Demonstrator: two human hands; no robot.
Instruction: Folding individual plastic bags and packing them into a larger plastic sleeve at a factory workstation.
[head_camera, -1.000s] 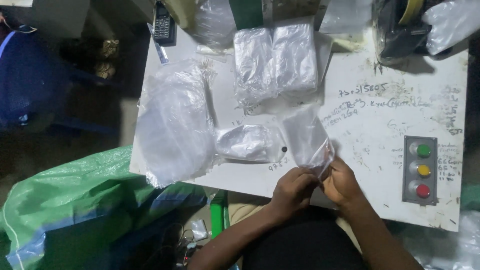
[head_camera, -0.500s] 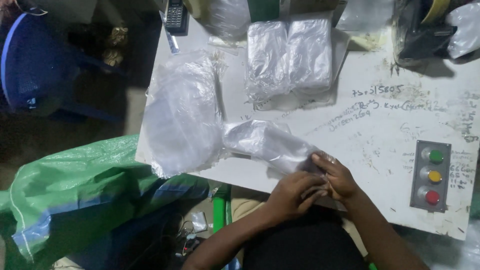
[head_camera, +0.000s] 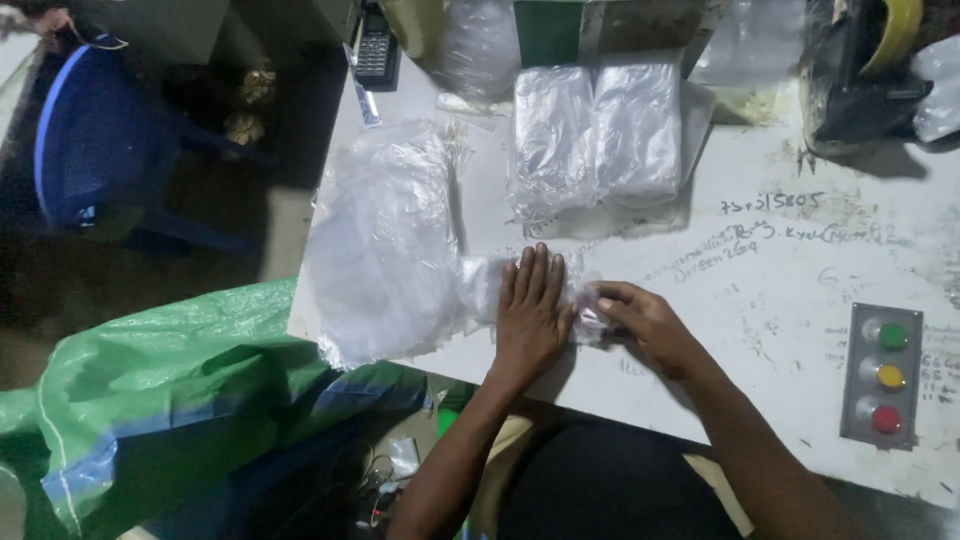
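A small clear plastic bag (head_camera: 480, 290) lies flat on the white table (head_camera: 760, 300) near its front edge. My left hand (head_camera: 530, 310) rests palm down on the bag with the fingers spread. My right hand (head_camera: 640, 320) pinches the bag's right end between thumb and fingers. To the left, a loose pile of clear plastic bags (head_camera: 385, 240) hangs over the table's left edge and touches the small bag.
Two packed stacks of clear bags (head_camera: 595, 130) sit at the back. A grey box with green, yellow and red buttons (head_camera: 885, 375) is set in the table at right. A handset (head_camera: 375, 50) lies at back left. A green sack (head_camera: 170, 400) and a blue chair (head_camera: 90, 140) stand left.
The bag was held up between both hands; now it lies flattened on the table, with my left hand pressed on top and my right hand at its end.
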